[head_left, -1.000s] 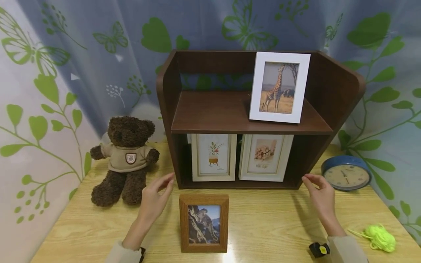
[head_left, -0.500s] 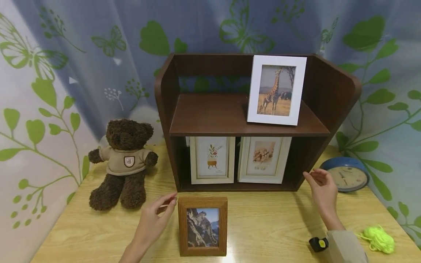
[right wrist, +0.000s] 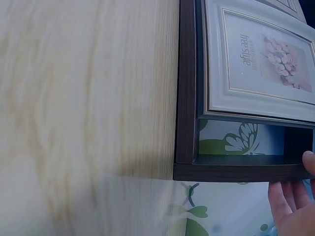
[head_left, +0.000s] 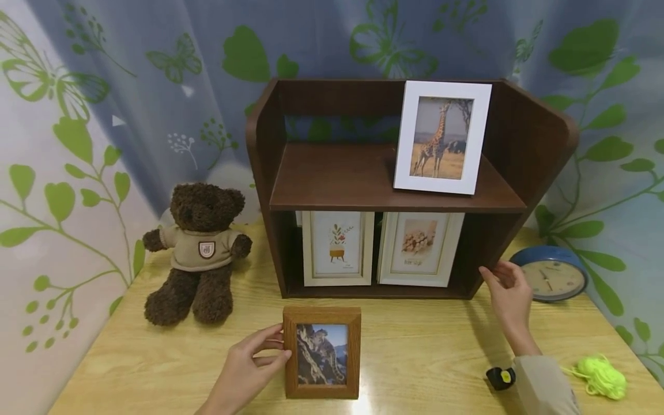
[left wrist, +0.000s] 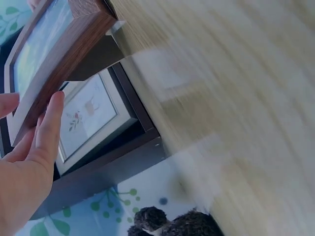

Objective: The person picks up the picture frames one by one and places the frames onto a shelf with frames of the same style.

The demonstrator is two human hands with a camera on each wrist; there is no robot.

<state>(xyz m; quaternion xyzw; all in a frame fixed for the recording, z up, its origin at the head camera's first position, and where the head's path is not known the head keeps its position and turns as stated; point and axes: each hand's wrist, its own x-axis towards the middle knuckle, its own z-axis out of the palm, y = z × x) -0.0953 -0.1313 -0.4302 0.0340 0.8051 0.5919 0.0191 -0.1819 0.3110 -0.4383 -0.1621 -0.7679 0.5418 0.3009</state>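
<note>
A brown wooden picture frame (head_left: 291, 369) with a leopard photo stands on the table in front of a dark brown shelf (head_left: 358, 173). My left hand (head_left: 249, 366) holds its left edge, thumb at the front and fingers along the side and back, as the left wrist view also shows. My right hand (head_left: 510, 300) pinches the front edge of the shelf's right side panel. Its thumb (right wrist: 309, 161) is on the inner side and its fingers are outside. A white frame (head_left: 479, 138) with a giraffe photo leans on the upper level.
Two cream frames, one with a plant (head_left: 337, 248) and one with flowers (head_left: 420, 248), fill the lower level. A teddy bear (head_left: 204, 251) sits left of the shelf. To the right are a blue clock (head_left: 552, 276), green yarn (head_left: 599, 374) and a small black object (head_left: 500, 378).
My left hand has come down from beside the shelf to the brown frame and taken its left edge. My right hand has moved in slightly against the shelf's right side.
</note>
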